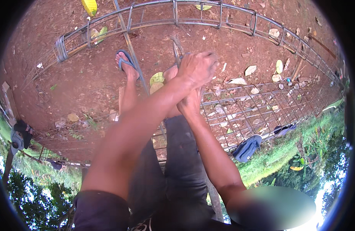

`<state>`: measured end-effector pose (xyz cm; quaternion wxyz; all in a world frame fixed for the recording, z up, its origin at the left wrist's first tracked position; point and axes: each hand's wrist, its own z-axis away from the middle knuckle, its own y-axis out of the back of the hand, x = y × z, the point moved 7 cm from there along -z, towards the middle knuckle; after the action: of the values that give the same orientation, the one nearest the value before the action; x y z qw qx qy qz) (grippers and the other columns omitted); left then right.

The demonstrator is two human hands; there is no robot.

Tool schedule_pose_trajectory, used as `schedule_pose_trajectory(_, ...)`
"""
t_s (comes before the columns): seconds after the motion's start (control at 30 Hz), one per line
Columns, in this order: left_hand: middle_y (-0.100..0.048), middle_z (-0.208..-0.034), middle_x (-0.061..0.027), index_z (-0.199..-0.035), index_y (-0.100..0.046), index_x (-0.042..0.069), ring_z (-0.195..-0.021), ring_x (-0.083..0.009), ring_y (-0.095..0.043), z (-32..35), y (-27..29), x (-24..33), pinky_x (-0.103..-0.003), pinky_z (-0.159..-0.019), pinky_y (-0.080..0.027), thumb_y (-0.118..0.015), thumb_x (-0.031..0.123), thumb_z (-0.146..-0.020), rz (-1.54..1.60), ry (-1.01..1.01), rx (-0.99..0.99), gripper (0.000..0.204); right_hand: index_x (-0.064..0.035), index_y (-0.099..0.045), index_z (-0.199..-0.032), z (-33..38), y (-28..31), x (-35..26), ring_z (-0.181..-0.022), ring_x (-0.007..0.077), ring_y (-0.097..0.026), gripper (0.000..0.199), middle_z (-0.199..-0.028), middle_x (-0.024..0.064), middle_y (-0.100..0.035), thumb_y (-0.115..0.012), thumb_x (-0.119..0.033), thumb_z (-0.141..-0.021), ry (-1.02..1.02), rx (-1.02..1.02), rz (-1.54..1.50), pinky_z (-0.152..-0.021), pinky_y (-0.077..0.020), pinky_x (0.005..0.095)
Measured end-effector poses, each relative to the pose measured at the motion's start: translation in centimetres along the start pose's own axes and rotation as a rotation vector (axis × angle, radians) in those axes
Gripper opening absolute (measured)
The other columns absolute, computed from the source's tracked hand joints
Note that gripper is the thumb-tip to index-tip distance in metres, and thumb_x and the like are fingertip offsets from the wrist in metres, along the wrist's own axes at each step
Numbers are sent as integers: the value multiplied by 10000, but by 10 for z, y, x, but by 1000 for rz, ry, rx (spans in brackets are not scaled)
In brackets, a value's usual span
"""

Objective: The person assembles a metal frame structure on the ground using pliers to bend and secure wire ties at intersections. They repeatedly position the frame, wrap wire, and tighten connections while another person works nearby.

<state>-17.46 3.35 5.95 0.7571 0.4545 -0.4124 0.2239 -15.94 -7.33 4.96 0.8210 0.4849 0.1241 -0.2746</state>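
Red-brown earth (81, 82) around me, strewn with dry leaves (250, 70); one bright yellow leaf (90, 7) lies well ahead, to my left. Off to my right I note a dark blue bag or bundle (248, 149), near sunlit green grass (258, 169). Far left: a grey cloth-like item (17, 141), leafy trees (31, 192) beyond.

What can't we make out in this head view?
Head view, all:
Left hand: motion-blurred; grip contents unclear.
Right hand: partly hidden behind left wrist; grip unreadable.
Right foot: mostly covered by left hand and wrist.
Steel cage: right end lost toward picture's rim.
Lower right: blurred oval hides what's behind.
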Motion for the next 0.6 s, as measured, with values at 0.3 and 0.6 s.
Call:
schedule_pose_trajectory(0.3, -660, -899, -136, -994, -617, -34, -948, -207, -624, 64, -17, -90, -338, -843, -482, -743, 304, -795, 1342, 907, 229, 412, 52, -559, -1157, 6, 16, -3, -1144, 460, -476, 414, -1195, 331, -483, -559, -71, -762, -365, -200, -147, -968, -388, 468)
schedule_pose_trajectory(0.6, -606, -912, -146, -1052, -493, -91, -853, -201, -649, 34, -47, -114, -298, -787, -550, -683, 605, -748, 1024, 901, 88, 784, 27, -632, -977, -39, 75, 0, -732, 176, -622, 262, -808, 123, -663, -598, -127, -767, -460, -578, -188, -687, -485, 304)
